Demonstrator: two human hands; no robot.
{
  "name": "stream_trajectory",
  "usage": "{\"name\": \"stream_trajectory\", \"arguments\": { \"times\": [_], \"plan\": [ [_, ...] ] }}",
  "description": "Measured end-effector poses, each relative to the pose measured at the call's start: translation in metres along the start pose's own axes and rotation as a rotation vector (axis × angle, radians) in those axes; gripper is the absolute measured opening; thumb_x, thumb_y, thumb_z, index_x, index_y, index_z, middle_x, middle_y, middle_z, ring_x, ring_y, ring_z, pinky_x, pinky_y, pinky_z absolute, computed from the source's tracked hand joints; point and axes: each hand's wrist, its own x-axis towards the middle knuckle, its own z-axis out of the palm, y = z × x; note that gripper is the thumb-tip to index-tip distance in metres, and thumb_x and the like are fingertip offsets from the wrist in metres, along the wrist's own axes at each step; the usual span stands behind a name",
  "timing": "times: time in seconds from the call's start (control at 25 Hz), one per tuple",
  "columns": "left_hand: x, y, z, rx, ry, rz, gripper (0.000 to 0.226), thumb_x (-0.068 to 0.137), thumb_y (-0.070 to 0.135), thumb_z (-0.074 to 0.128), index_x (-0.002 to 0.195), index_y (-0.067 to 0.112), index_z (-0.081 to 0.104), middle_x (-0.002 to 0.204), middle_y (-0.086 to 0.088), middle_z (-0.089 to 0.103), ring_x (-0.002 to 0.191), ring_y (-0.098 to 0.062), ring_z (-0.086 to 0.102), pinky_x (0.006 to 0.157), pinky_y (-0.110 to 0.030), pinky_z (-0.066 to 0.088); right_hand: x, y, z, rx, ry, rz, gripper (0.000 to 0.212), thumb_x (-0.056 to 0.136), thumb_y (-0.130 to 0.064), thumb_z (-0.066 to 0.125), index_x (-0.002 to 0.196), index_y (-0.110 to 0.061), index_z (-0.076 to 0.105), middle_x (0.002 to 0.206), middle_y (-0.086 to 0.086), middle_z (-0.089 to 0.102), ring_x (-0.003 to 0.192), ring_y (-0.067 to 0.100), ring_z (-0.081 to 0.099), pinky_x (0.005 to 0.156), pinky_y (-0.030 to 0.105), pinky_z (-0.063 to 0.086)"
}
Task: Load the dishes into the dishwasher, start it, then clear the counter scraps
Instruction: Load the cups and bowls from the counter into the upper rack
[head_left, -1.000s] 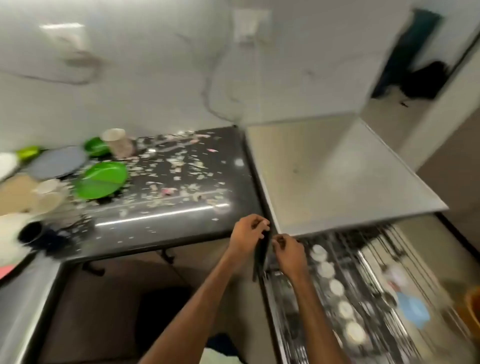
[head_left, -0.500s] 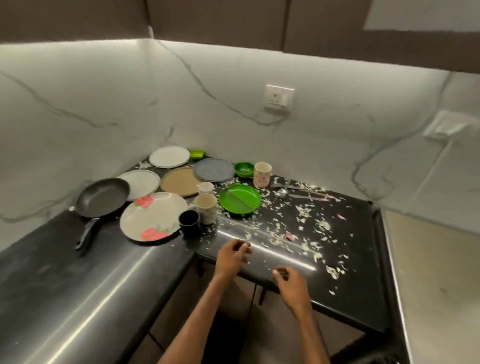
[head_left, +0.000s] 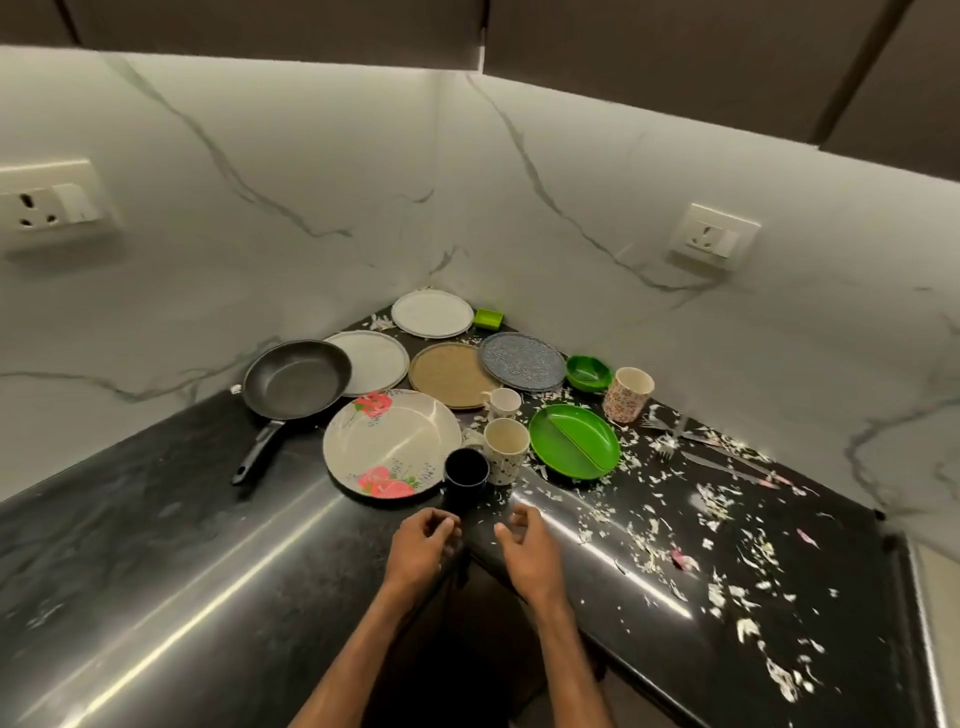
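1. The dishes sit on the counter (head_left: 182, 545), crowded toward its back corner. None of them is in either hand.
2. Nearest the front inner corner stands a dark mug (head_left: 466, 474), touching the rim of a floral plate (head_left: 384, 447) on its left. A speckled mug (head_left: 505, 449) stands just beside it on the right.
3. Further right lies a green plate (head_left: 574, 441), with a patterned cup (head_left: 627, 394) and a green bowl (head_left: 588, 371) behind it.
4. A small cup (head_left: 503, 402) stands behind the speckled mug.
5. Toward the corner lie a tan plate (head_left: 449, 375), a grey plate (head_left: 521, 361), a white plate (head_left: 371, 362), a back plate (head_left: 431, 313) and a green tray (head_left: 488, 318).
6. A pan (head_left: 296, 379) rests at the left, its handle pointing to the front edge.
7. A fork (head_left: 670, 434) and knife (head_left: 727, 467) lie near the right wall among scraps (head_left: 649, 540), which are strewn over the right side.
8. The left hand (head_left: 423, 545) and right hand (head_left: 524, 551) hover close together at the front inner corner, fingers loosely curled, holding nothing.
9. A socket (head_left: 714, 239) sits on the right wall.
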Motion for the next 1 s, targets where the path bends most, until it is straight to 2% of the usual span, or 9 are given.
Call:
{"name": "stream_trajectory", "arguments": {
  "times": [0.08, 0.16, 0.24, 0.32, 0.44, 0.52, 0.64, 0.84, 1.0],
  "plan": [
    [0.014, 0.0, 0.0, 0.043, 0.031, -0.016, 0.009, 0.094, 0.017, 0.064, 0.098, 0.024, 0.066, 0.087, 0.002, 0.073, 0.076, -0.013, 0.068, 0.059, -0.025, 0.051, 0.019, -0.003, 0.005, 0.015, 0.003, 0.002, 0.05, 0.09, -0.025, 0.069, 0.135, -0.015, 0.049, 0.126, 0.003, 0.061, 0.108, 0.018, 0.063, 0.099, 0.039, 0.051],
    [0.03, 0.006, 0.002, 0.104, 0.071, 0.013, 0.021, 0.091, 0.021, 0.068, 0.111, 0.023, 0.061, 0.105, 0.004, 0.068, 0.092, -0.013, 0.066, 0.078, -0.034, 0.057, 0.041, -0.005, 0.006, 0.039, 0.032, -0.007, 0.067, 0.088, -0.021, 0.073, 0.144, -0.011, 0.038, 0.141, 0.008, 0.051, 0.127, 0.022, 0.053, 0.109, 0.039, 0.044],
    [0.049, 0.015, 0.008, 0.187, 0.113, 0.071, 0.042, 0.089, 0.024, 0.072, 0.127, 0.019, 0.054, 0.122, 0.006, 0.057, 0.107, -0.012, 0.059, 0.096, -0.035, 0.051, 0.069, -0.007, 0.002, 0.016, 0.037, -0.016, 0.087, 0.084, -0.017, 0.077, 0.152, -0.006, 0.023, 0.155, 0.013, 0.035, 0.142, 0.026, 0.035, 0.118, 0.039, 0.031],
    [0.067, 0.026, 0.018, 0.221, 0.138, 0.095, 0.058, 0.087, 0.03, 0.074, 0.136, 0.019, 0.047, 0.131, 0.006, 0.05, 0.118, -0.013, 0.051, 0.103, -0.036, 0.046, 0.102, -0.01, -0.005, 0.03, -0.031, -0.041, 0.104, 0.08, -0.014, 0.08, 0.156, -0.007, 0.009, 0.161, 0.012, 0.02, 0.148, 0.025, 0.022, 0.121, 0.037, 0.021],
    [0.085, 0.031, 0.033, 0.276, 0.135, 0.079, 0.072, 0.084, 0.039, 0.075, 0.143, 0.017, 0.04, 0.141, 0.001, 0.049, 0.128, -0.018, 0.048, 0.108, -0.039, 0.043, 0.14, -0.016, -0.008, 0.061, -0.124, -0.165, 0.113, 0.071, -0.013, 0.085, 0.155, -0.01, 0.009, 0.153, 0.009, 0.029, 0.141, 0.023, 0.032, 0.119, 0.036, 0.028],
    [0.093, 0.029, 0.042, 0.374, 0.12, 0.087, 0.075, 0.084, 0.046, 0.073, 0.144, 0.018, 0.039, 0.143, 0.001, 0.048, 0.131, -0.017, 0.047, 0.107, -0.036, 0.042, 0.159, -0.015, -0.009, 0.057, -0.18, -0.24, 0.108, 0.064, -0.016, 0.086, 0.152, -0.013, 0.023, 0.143, 0.007, 0.043, 0.13, 0.021, 0.045, 0.112, 0.038, 0.038],
    [0.103, 0.03, 0.047, 0.513, 0.134, 0.101, 0.064, 0.088, 0.046, 0.068, 0.14, 0.019, 0.043, 0.138, 0.0, 0.052, 0.126, -0.017, 0.049, 0.103, -0.034, 0.043, 0.184, -0.01, -0.015, 0.028, -0.268, -0.307, 0.097, 0.055, -0.016, 0.09, 0.139, -0.021, 0.042, 0.128, 0.0, 0.057, 0.117, 0.016, 0.056, 0.101, 0.036, 0.047],
    [0.11, 0.034, 0.054, 0.552, 0.206, 0.079, 0.052, 0.092, 0.042, 0.063, 0.137, 0.021, 0.046, 0.135, 0.002, 0.055, 0.125, -0.014, 0.05, 0.103, -0.037, 0.044, 0.198, -0.012, -0.024, -0.053, -0.28, -0.395, 0.085, 0.047, -0.037, 0.088, 0.118, -0.043, 0.043, 0.105, -0.018, 0.064, 0.096, -0.009, 0.059, 0.073, 0.007, 0.043],
    [0.111, 0.041, 0.051, 0.539, 0.209, 0.122, 0.059, 0.094, 0.035, 0.062, 0.145, 0.018, 0.038, 0.147, -0.001, 0.045, 0.135, -0.018, 0.042, 0.111, -0.038, 0.037, 0.185, -0.018, -0.039, -0.075, -0.152, -0.37, 0.093, 0.048, -0.049, 0.085, 0.13, -0.04, 0.041, 0.112, -0.017, 0.062, 0.099, 0.004, 0.061, 0.077, 0.028, 0.054]
  ]
}}
